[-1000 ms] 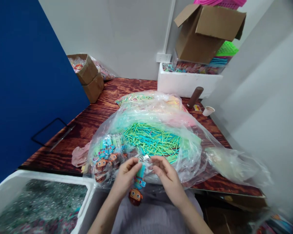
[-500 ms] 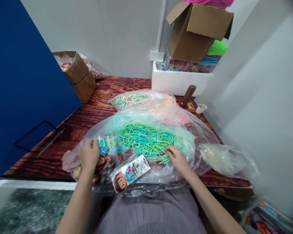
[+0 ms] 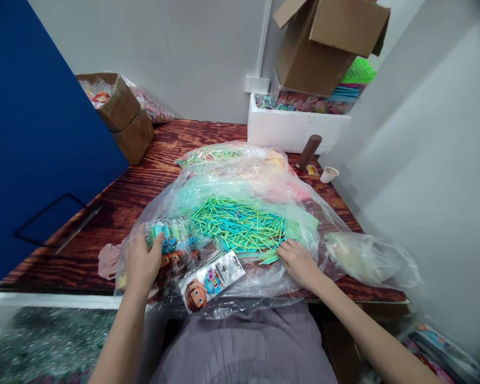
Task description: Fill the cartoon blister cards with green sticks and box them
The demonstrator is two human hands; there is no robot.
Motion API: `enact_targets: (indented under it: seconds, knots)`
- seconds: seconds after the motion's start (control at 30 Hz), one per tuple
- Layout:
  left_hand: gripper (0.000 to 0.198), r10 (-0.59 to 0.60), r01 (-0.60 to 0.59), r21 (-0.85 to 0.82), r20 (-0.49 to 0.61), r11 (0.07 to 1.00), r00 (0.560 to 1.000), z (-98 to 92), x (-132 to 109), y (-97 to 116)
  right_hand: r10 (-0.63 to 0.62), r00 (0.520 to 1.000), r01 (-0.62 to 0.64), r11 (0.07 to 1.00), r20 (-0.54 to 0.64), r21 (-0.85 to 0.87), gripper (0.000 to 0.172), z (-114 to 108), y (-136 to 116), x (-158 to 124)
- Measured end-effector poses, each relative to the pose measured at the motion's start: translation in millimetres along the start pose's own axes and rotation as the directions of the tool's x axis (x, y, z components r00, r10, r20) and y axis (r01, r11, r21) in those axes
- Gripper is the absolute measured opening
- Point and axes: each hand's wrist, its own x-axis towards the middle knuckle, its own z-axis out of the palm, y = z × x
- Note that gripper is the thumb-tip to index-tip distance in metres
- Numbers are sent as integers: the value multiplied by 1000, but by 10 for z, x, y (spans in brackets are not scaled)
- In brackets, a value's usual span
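A large clear plastic bag [image 3: 260,176] lies open on the wooden table [image 3: 144,181] and holds a heap of green and blue sticks [image 3: 240,224]. My right hand [image 3: 300,261] rests on the near edge of that heap, fingers bent over a few sticks. My left hand [image 3: 142,261] presses on a stack of printed packets [image 3: 172,242] with cartoon faces, its fingers curled over their tops. A single packet [image 3: 212,280] with a cartoon face lies flat on the plastic between my hands, touched by neither.
A white foam box [image 3: 296,130] with colourful packets stands at the back, a cardboard box [image 3: 328,42] on top. Two cardboard boxes [image 3: 124,114] sit back left. A brown cylinder [image 3: 309,152] and a paper cup [image 3: 328,174] stand right. Another white foam bin [image 3: 44,330] is near left.
A second ago both hands held one packet together over my lap. That packet now lies on the plastic; the left hand went to the packet stack, the right to the sticks.
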Motion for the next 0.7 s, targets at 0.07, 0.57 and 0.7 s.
enact_targets:
  seconds: [0.07,0.57,0.7]
  knots:
    - [52,50,-49,31,-28,998,998,-1,-38,-5,1,1000,-1,1000,-4,-11,19,-13,-10,-1]
    - [44,130,-131,-17,-48,991,990,-35,-346,116,107,991,-96,989,-85,116,22,-2,198,330]
    - [39,146,-149,-34,-65,988,987,-63,-388,230,166,984,-171,980,58,99,30,-46,524,612]
